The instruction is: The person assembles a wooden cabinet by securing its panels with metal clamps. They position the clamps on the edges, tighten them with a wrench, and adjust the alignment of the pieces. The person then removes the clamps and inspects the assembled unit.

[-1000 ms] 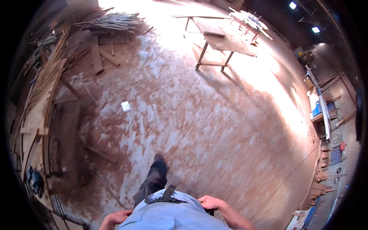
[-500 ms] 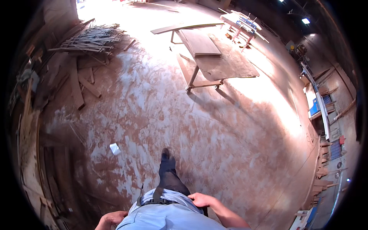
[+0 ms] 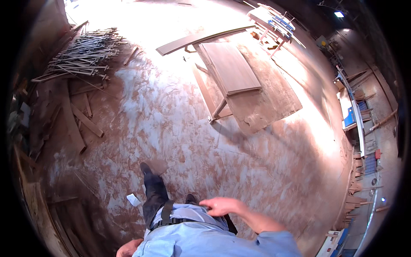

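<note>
My right hand is in front of my waist, close to the blue shirt. Its fingers are loosely bent, with a gap between them, and I see nothing held in it. At the lower edge hangs my left hand beside my left hip; its fingers are mostly hidden. Around my waist runs a black belt with a buckle and a hanging strap. One dark shoe is stepped forward, and the other shows just past my waist.
Ahead stands a wheeled table bearing stacked flat boards and a long plank. Clamps lie on a farther bench. To the left are a heap of thin strips and loose planks. A white scrap lies on the dusty floor.
I have walked forward, so the table and boards look nearer. My left leg has swung ahead. My right hand has risen across my waist; the white scrap is closer to my body.
</note>
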Demonstrator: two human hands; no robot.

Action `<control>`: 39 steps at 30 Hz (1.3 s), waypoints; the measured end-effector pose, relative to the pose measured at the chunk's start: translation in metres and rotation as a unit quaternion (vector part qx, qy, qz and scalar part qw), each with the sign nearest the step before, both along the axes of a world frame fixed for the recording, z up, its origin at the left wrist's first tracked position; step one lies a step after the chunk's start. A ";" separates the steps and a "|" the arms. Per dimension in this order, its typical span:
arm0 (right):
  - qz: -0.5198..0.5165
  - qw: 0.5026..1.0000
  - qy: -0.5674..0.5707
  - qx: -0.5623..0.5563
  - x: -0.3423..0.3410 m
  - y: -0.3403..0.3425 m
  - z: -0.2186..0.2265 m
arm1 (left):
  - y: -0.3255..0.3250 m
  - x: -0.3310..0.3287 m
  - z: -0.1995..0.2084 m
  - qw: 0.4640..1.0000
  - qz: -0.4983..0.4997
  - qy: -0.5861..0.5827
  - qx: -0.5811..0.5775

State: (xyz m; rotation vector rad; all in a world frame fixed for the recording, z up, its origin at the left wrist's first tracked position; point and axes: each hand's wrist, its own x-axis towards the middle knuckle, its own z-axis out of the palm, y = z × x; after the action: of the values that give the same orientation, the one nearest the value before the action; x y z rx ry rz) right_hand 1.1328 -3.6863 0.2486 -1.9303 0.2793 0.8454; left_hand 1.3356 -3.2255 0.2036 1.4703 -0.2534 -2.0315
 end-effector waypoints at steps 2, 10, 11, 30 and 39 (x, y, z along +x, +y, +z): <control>-0.072 0.997 0.024 -0.034 0.049 -0.035 0.002 | -0.058 0.065 0.040 0.999 0.003 -0.031 0.024; -0.337 0.929 0.048 -0.143 0.212 -0.106 -0.027 | -0.188 0.385 -0.014 0.730 -0.252 -0.627 0.099; -0.344 0.928 0.049 -0.137 0.229 -0.108 -0.036 | -0.224 0.418 -0.011 0.726 -0.249 -0.635 0.091; -0.712 0.682 -0.051 0.161 0.623 -0.393 -0.135 | -0.374 0.716 -0.086 0.856 -0.256 -0.394 0.215; -0.853 0.481 -0.035 0.198 0.711 -0.460 -0.157 | -0.605 0.873 -0.071 0.916 -0.180 -0.333 0.129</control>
State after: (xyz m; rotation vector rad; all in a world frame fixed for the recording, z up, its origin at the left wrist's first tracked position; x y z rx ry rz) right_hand 1.8439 -4.1466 0.0914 -0.4472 1.4445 -0.5652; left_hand 2.2090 -3.8305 0.1327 2.4140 -0.5845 -1.7955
